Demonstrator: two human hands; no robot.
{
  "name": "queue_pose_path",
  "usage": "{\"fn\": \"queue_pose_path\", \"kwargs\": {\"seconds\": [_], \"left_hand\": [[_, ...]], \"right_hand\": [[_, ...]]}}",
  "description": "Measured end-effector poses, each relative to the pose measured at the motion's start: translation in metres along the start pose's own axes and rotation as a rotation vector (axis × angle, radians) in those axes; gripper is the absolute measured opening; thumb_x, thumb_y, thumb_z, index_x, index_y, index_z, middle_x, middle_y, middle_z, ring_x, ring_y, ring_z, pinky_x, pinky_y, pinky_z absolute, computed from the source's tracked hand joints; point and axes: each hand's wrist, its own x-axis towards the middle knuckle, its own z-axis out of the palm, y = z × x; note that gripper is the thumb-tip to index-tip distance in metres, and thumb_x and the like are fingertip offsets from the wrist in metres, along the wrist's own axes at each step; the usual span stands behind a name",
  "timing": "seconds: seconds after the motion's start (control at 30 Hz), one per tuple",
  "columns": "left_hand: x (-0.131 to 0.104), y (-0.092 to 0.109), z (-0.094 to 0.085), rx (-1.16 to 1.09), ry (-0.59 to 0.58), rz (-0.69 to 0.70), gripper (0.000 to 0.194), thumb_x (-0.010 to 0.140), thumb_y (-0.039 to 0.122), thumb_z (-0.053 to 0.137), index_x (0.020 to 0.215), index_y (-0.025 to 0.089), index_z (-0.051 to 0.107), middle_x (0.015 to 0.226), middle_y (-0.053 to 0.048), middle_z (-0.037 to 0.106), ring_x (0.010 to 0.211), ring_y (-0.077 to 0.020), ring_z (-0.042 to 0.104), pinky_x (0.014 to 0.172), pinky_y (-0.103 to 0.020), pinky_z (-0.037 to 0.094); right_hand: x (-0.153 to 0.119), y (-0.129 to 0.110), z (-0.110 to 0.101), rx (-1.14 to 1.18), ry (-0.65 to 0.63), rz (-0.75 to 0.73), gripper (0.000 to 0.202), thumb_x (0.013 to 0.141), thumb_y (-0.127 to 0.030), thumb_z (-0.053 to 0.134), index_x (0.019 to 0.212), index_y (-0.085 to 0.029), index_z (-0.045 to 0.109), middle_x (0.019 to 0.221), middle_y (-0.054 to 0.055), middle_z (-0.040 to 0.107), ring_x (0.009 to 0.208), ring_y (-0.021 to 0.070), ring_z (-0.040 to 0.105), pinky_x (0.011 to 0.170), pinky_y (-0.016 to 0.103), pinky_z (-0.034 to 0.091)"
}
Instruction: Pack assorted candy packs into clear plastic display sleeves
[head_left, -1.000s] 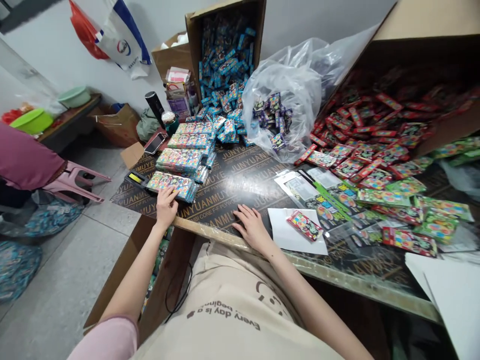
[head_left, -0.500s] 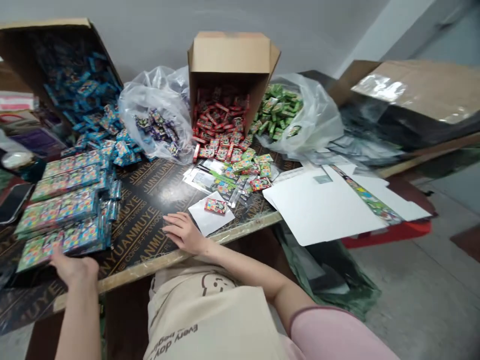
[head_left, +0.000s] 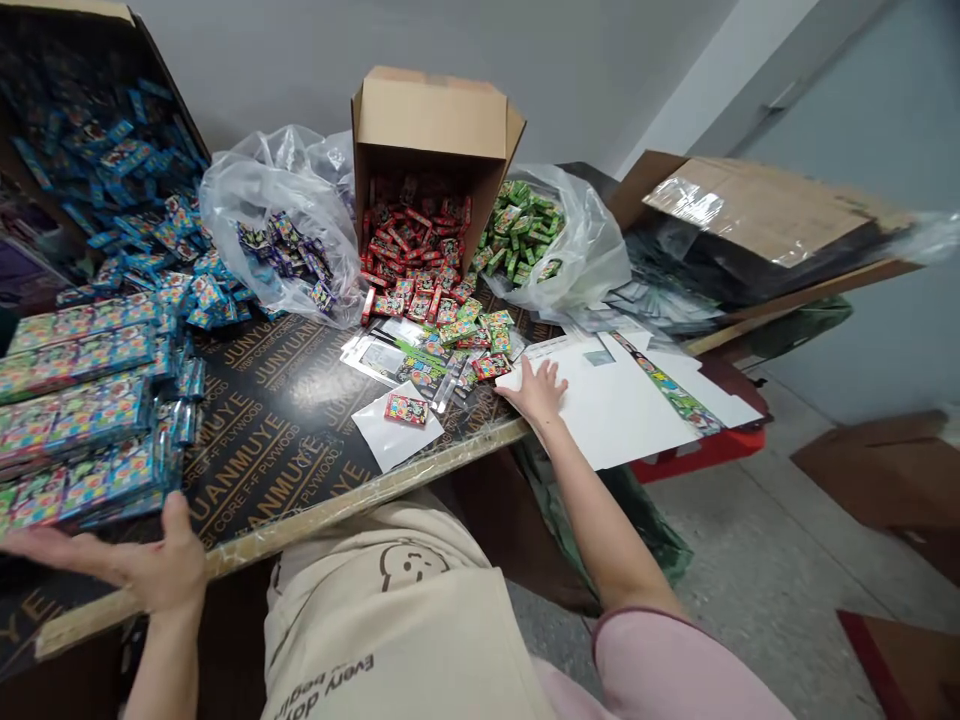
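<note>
Black plywood worktop (head_left: pixel 262 420), supplies within your reach
The carton (head_left: pixel 431 120) lies on its side, mouth towards you, probably so its loose packets (head_left: pixel 412 240) spill forward; the white sheets (head_left: pixel 615 420) lie flat at your right, and the packet stacks (head_left: pixel 82 420) sit in rows at your left, seemingly to keep them apart from loose ones. Your left hand (head_left: pixel 154 575) is open, thumb raised, beside those stacks, grasping nothing visible; contact I cannot tell. Your right hand (head_left: pixel 541 393) spreads its fingers over the sheets' left corner, lifting nothing. Between, a small white card (head_left: pixel 379 435) bears one red packet (head_left: pixel 406 409), perhaps to set it apart
</note>
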Motion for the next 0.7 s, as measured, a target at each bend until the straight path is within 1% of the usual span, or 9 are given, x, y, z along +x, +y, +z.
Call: {"fn": "queue_pose_path", "kwargs": {"seconds": [0.07,0.1,0.23,0.33,0.4,0.47,0.57,0.63,0.7], "left_hand": [[-0.009,0.005,0.013,0.035,0.108,0.074,0.103,0.077,0.046,0.058,0.149,0.041,-0.016,0.162,0.009,-0.015,0.149,-0.0294,-0.008,0.123,-0.048,0.003],[-0.013,0.005,0.021,0.054,0.099,0.114,0.1,0.079,0.045,0.059,0.152,0.036,-0.009,0.163,0.003,-0.009,0.15,-0.0309,-0.003,0.123,-0.049,0.005],[-0.024,-0.003,0.048,0.102,-0.08,0.159,0.098,0.083,0.047,0.059,0.154,0.012,0.001,0.161,-0.022,-0.001,0.149,-0.0374,0.002,0.12,-0.057,0.012],[-0.027,-0.007,0.057,0.123,-0.116,0.161,0.092,0.085,0.047,0.057,0.153,0.008,0.008,0.159,-0.025,0.007,0.148,-0.0376,0.007,0.119,-0.056,0.013],[-0.027,-0.007,0.06,0.127,-0.133,0.168,0.089,0.086,0.047,0.056,0.153,0.009,0.011,0.159,-0.024,0.01,0.148,-0.0368,0.009,0.119,-0.056,0.014],[-0.025,-0.008,0.061,0.123,-0.149,0.165,0.086,0.086,0.045,0.055,0.153,0.01,0.014,0.159,-0.023,0.014,0.148,-0.0366,0.012,0.119,-0.055,0.016],[-0.023,-0.01,0.062,0.134,-0.172,0.161,0.08,0.086,0.043,0.055,0.151,0.008,0.022,0.157,-0.025,0.02,0.147,-0.0369,0.017,0.118,-0.054,0.019],[-0.022,-0.01,0.062,0.143,-0.181,0.161,0.076,0.087,0.042,0.055,0.149,0.008,0.028,0.155,-0.025,0.024,0.146,-0.0369,0.02,0.117,-0.053,0.021],[-0.023,-0.01,0.062,0.153,-0.181,0.156,0.071,0.088,0.041,0.054,0.147,0.008,0.032,0.154,-0.024,0.028,0.145,-0.0365,0.023,0.116,-0.053,0.024]], "right_hand": [[-0.009,0.012,0.006,-0.045,-0.058,0.039,0.083,0.086,-0.066,0.047,0.149,-0.015,0.028,0.151,0.031,0.027,0.142,0.0429,0.022,0.104,0.062,0.024],[-0.014,0.015,0.009,-0.065,-0.07,0.039,0.08,0.088,-0.066,0.041,0.149,-0.015,0.03,0.151,0.031,0.028,0.142,0.0422,0.023,0.104,0.061,0.024],[-0.021,0.015,0.006,-0.153,-0.017,-0.019,0.068,0.095,-0.058,0.035,0.143,-0.011,0.04,0.144,0.033,0.039,0.136,0.0414,0.035,0.101,0.056,0.028],[-0.016,0.006,-0.006,-0.135,-0.027,-0.082,0.058,0.092,-0.053,0.046,0.128,-0.009,0.056,0.115,0.027,0.065,0.113,0.0374,0.058,0.096,0.05,0.033],[-0.012,-0.009,-0.011,-0.062,0.026,-0.156,0.05,0.092,-0.049,0.049,0.123,-0.011,0.059,0.102,0.02,0.071,0.102,0.0332,0.063,0.096,0.048,0.033],[-0.011,-0.033,-0.009,0.046,0.084,-0.308,0.044,0.092,-0.045,0.05,0.122,-0.014,0.06,0.106,0.017,0.07,0.104,0.0304,0.061,0.096,0.043,0.034],[-0.01,-0.076,0.004,0.181,0.011,-0.535,0.047,0.087,-0.045,0.058,0.123,-0.016,0.059,0.116,0.016,0.066,0.11,0.0294,0.057,0.093,0.038,0.038],[-0.006,-0.101,0.013,0.197,-0.036,-0.534,0.06,0.077,-0.051,0.068,0.125,-0.016,0.057,0.119,0.018,0.062,0.112,0.0322,0.054,0.091,0.04,0.039],[0.002,-0.119,0.018,0.224,-0.058,-0.442,0.067,0.062,-0.054,0.078,0.114,-0.016,0.06,0.113,0.018,0.061,0.11,0.0348,0.052,0.089,0.043,0.039]]}}
